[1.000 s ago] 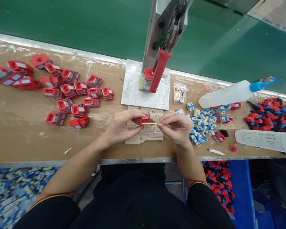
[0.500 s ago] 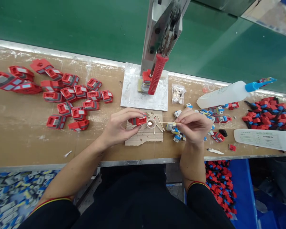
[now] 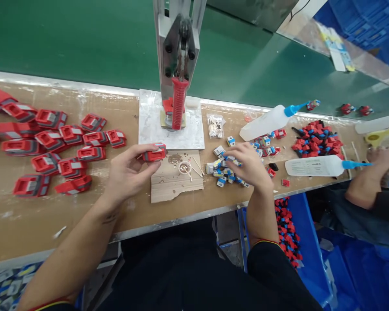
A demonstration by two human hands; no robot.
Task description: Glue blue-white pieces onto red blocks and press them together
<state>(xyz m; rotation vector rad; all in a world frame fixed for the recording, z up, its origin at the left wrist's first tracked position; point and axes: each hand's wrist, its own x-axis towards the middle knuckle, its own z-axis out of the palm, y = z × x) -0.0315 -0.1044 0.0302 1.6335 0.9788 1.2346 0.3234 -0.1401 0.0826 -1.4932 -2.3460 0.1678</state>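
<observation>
Between the thumb and fingers of my left hand (image 3: 129, 172) is a red and grey plastic part (image 3: 154, 152), held above the left edge of a torn cardboard piece (image 3: 168, 188). My right hand (image 3: 248, 164) hovers with fingers apart over a pile of small blue, white and yellow pieces (image 3: 222, 172); nothing shows in its grip. On the cardboard sits a small round cup (image 3: 184, 167), with cotton swabs (image 3: 197, 166) lying beside and across it.
A press with a red handle (image 3: 179, 101) stands on a metal plate (image 3: 149, 125). Red parts (image 3: 71, 167) lie at left. Bottles (image 3: 266, 123), (image 3: 314, 166) and a red-black pile (image 3: 317, 140) are at right. Another person's hand (image 3: 381, 160) is at far right.
The view has shifted to the right. My right hand has let go of the cotton swab and opened over the small pieces. My left hand still holds the red part, now farther from the cup.
</observation>
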